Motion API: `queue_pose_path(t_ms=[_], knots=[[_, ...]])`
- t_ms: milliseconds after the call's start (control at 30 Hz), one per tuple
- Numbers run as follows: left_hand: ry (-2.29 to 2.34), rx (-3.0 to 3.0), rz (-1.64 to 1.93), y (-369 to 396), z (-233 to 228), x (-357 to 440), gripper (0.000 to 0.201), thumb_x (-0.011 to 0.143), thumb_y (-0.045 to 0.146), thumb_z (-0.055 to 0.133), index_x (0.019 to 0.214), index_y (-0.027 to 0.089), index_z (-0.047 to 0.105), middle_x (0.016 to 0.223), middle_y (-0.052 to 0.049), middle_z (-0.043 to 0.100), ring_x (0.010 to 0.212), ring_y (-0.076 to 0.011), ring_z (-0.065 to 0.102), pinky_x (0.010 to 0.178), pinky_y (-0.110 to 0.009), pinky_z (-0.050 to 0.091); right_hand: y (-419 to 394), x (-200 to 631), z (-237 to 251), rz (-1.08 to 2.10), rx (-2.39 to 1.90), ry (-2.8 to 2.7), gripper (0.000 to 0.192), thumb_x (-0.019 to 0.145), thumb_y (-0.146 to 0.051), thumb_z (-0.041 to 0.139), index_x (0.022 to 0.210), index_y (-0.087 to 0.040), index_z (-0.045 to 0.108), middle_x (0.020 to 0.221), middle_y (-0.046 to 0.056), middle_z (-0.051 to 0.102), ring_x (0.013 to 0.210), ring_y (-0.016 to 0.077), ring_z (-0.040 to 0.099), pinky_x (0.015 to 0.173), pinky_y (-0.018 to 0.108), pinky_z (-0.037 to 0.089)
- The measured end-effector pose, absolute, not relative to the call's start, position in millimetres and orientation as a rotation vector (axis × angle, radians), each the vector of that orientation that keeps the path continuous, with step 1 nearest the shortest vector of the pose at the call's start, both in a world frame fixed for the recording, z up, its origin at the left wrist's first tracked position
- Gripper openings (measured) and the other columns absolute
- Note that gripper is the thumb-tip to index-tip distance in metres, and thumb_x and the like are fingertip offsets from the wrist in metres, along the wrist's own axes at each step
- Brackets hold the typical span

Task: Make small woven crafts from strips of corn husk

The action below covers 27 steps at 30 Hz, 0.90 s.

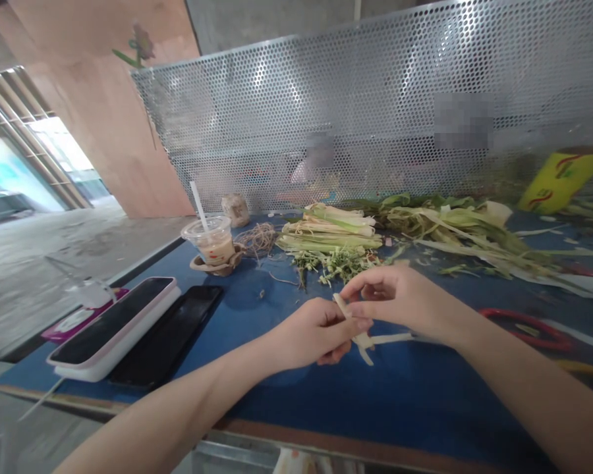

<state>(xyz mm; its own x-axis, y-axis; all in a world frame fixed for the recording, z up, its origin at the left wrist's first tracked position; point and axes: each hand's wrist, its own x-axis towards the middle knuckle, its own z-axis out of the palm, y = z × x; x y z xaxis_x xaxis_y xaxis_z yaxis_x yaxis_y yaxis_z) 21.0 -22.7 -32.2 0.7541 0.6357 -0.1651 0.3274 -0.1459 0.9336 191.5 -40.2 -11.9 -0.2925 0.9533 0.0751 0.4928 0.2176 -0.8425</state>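
Observation:
Over the front middle of the blue table, my left hand is closed in a pinch on pale plant strips, which look folded across one another. My right hand meets it from the right, thumb and index finger bent around the upper end of the same strips. A loose strip end points right, below the right hand. The fingers partly hide where the strips cross. Just beyond the hands lie a heap of small green plant pieces and a bundle of pale green stalks.
Long leaves spread at the back right beside a yellow container. Red-handled scissors lie near my right forearm. Left are a drink cup, tangled twine and two phones. A perforated metal screen borders the back.

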Motion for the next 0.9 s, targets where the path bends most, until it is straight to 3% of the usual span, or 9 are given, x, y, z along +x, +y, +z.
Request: queue_pose_path(t_ms=[100,367,467,567,700,900], knots=[[0.786,1.806,0.327,-24,-31,23,0.044,0.076,0.050,0.048,0.051,0.015,0.044,0.043,0.004,0.041,0.036,-0.0041,0.037,0.037,-0.016,0.030,-39,191,-14,0.942,-1.324,-1.785,0.014,0.066,-0.033,0.064,0.066,-0.019,0.064,0.059,0.000,0.056,0.055,0.0113,0.049,0.049,0.024,0.036],[0.787,1.772,0.303,-28,-27,25,0.043,0.077,0.049,0.049,0.054,0.013,0.051,0.047,0.003,0.048,0.039,-0.0039,0.040,0.037,-0.015,0.031,-39,186,-11,0.849,-1.232,-1.554,0.017,0.064,-0.036,0.067,0.065,-0.020,0.062,0.068,0.002,0.063,0.064,0.0148,0.057,0.060,0.026,0.044],[0.794,1.554,0.357,-24,-27,23,0.041,0.076,0.052,0.050,0.072,0.013,0.060,0.050,0.003,0.049,0.040,-0.0041,0.040,0.033,-0.013,0.027,-33,196,-13,0.797,-1.248,-1.598,0.025,0.071,-0.044,0.059,0.078,-0.020,0.061,0.079,0.003,0.063,0.069,0.0151,0.057,0.062,0.026,0.044],[0.781,1.398,0.557,-18,-26,19,0.036,0.071,0.048,0.059,0.083,0.013,0.058,0.049,0.005,0.046,0.039,-0.0038,0.038,0.030,-0.012,0.021,-30,203,-18,0.705,-1.333,-1.646,0.035,0.078,-0.053,0.046,0.088,-0.021,0.056,0.081,0.003,0.061,0.062,0.0132,0.053,0.055,0.025,0.040],[0.844,1.430,0.721,-9,-25,14,0.033,0.069,0.045,0.063,0.069,0.013,0.052,0.046,0.006,0.046,0.035,-0.0030,0.038,0.031,-0.013,0.023,-38,195,-24,0.882,-1.439,-1.992,0.031,0.076,-0.051,0.051,0.073,-0.020,0.057,0.061,-0.001,0.054,0.052,0.0111,0.046,0.046,0.023,0.034],[0.872,1.574,0.620,-6,-24,11,0.045,0.075,0.049,0.053,0.049,0.012,0.048,0.041,0.004,0.044,0.034,-0.0019,0.037,0.033,-0.014,0.026,-45,184,-21,0.870,-1.296,-2.106,0.042,0.087,-0.042,0.036,0.057,-0.019,0.054,0.051,-0.001,0.049,0.049,0.0104,0.047,0.050,0.023,0.035]])
